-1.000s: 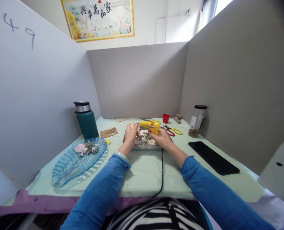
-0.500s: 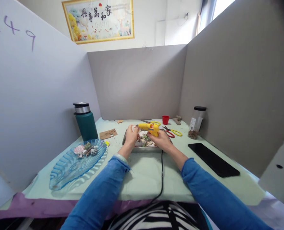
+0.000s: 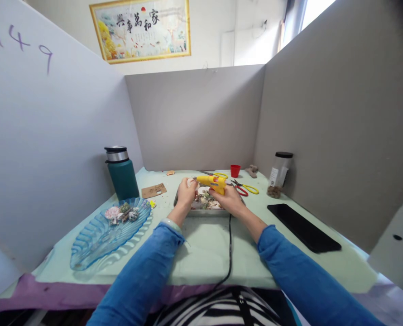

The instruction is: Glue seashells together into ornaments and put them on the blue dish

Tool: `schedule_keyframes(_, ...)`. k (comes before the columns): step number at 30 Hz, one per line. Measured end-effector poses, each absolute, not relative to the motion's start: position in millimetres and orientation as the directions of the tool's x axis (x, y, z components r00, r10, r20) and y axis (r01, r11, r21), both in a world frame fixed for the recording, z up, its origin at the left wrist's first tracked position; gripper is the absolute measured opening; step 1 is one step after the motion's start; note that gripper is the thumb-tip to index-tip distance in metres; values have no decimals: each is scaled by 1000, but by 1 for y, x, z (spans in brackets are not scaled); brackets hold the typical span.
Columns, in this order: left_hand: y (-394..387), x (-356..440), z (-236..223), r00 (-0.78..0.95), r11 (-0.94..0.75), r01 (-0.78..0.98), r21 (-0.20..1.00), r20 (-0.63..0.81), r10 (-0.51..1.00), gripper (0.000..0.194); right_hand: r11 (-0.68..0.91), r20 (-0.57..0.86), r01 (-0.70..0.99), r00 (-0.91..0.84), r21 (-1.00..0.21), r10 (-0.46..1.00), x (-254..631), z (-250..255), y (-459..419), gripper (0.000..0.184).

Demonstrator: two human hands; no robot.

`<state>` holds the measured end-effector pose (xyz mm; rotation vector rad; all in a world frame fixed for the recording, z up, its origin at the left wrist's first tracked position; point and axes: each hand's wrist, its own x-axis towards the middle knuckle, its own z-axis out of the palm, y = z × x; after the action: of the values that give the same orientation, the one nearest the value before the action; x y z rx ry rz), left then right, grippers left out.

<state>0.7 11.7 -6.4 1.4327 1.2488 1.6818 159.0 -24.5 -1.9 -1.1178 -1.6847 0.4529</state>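
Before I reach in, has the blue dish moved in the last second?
No. The blue dish keeps its place against the teal bottle; the slight shift is shared by the whole view.

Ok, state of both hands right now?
Left hand: closed on a small whitish piece, partly hidden.
Right hand: closed around a yellow plastic glue gun.

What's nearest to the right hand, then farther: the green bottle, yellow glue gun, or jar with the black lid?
From the right hand:
1. Yellow glue gun: held in it.
2. Jar: over to the right.
3. Green bottle: far left.
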Motion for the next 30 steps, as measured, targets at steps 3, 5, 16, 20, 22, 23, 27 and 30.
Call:
schedule_keyframes(3,8,1,-4,-235,-382,96,919,393,889,8,473,506,453,-54,-756,861,159,-2,-25,29)
schedule_keyframes(5,6,2,-2,-230,-382,75,921,388,892,9,476,509,448,-51,-757,859,159,-2,-25,29)
schedule_keyframes(16,10,3,-4,-208,-374,-81,924,351,913,12,480,517,440,-40,-759,855,160,-8,-18,30)
schedule_keyframes(20,13,2,-7,-183,-384,-74,921,366,913,13,482,517,442,-48,-756,855,160,-8,-18,29)
schedule_keyframes(22,14,2,-8,-178,-383,-61,922,367,913,13,478,513,435,-43,-763,857,160,-8,-18,29)
schedule_keyframes(23,14,2,-8,-177,-382,-55,923,367,913,13,475,510,432,-41,-766,859,160,-8,-18,28)
schedule_keyframes(27,13,2,-8,-170,-387,-45,921,374,912,14,466,501,427,-36,-774,865,159,-7,-19,29)
schedule_keyframes(30,12,2,-7,-171,-380,-57,923,366,915,13,465,498,420,-36,-779,867,159,-7,-19,30)
